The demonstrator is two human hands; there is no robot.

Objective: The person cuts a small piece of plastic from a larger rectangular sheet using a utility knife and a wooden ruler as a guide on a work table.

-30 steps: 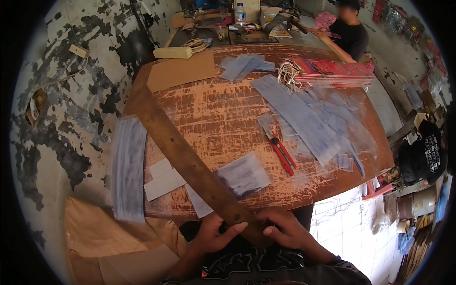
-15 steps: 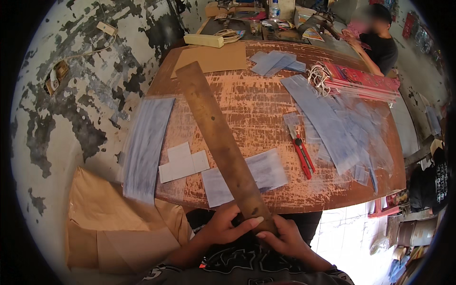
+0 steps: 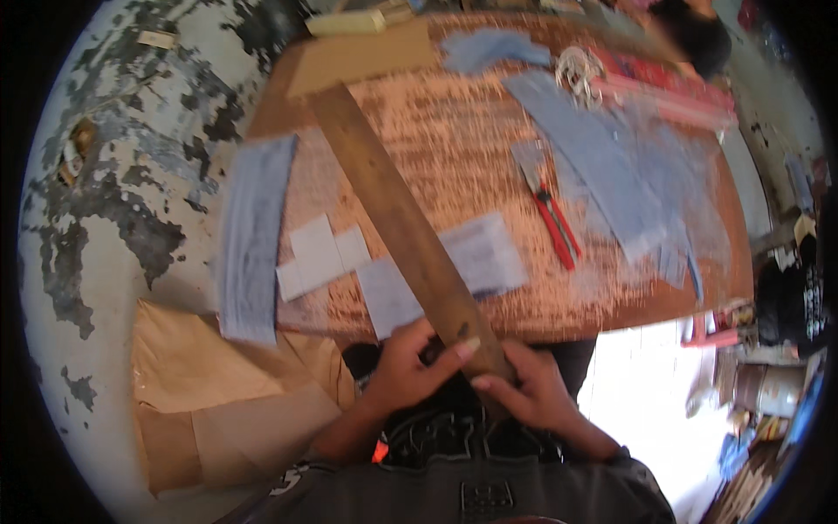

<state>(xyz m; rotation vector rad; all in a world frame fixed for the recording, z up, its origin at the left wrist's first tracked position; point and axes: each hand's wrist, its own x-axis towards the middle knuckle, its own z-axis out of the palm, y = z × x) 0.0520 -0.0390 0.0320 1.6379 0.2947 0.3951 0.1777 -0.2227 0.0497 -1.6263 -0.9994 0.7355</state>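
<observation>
A long, flat brown bar (image 3: pixel 393 218) slants up and away over the worn brown table (image 3: pixel 436 135). Near its lower end, my left hand (image 3: pixel 408 367) grips the left edge, thumb on top. My right hand (image 3: pixel 537 389) clasps the right edge, also with its thumb over the face. Beneath the bar lies a bluish translucent plastic piece (image 3: pixel 484 253), partly covered. Left of that piece is a white stepped card (image 3: pixel 319 258). A red-handled cutter knife (image 3: pixel 552 214) rests to the right, its blade end pointing away from me.
A stack of bluish plastic strips (image 3: pixel 257 236) lines the left table edge. More plastic sheets (image 3: pixel 602 175) spread over the right, below red bundles (image 3: pixel 663 87) with white cords. Brown paper (image 3: pixel 236 410) stands at lower left. Another person (image 3: pixel 694 35) sits at the far right.
My view has tipped downward, so the table and its contents appear higher, with some blur. Both hands keep their hold on the brown bar, which lies at much the same slant.
</observation>
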